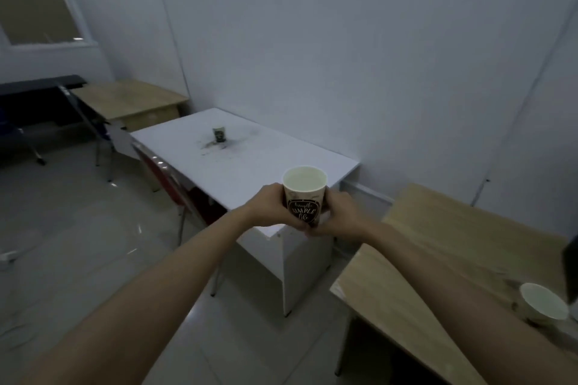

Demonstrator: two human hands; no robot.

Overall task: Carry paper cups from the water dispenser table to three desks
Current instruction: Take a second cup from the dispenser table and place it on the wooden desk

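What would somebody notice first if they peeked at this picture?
First, the paper cup in the middle, held upright out in front by the left hand and right hand together. Behind it, a second cup stands on the white desk. A third cup sits on the wooden desk at the right.

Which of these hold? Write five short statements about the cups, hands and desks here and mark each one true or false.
1. Both hands hold one paper cup. True: the left hand and right hand grip the held cup from either side.
2. The held cup is upside down. False: its open mouth faces up.
3. A cup stands on the white desk. True: a small cup stands upright on the white desk.
4. The wooden desk on the right has no cup. False: a cup sits on that wooden desk.
5. The held cup is plain white. False: it has a dark printed label.
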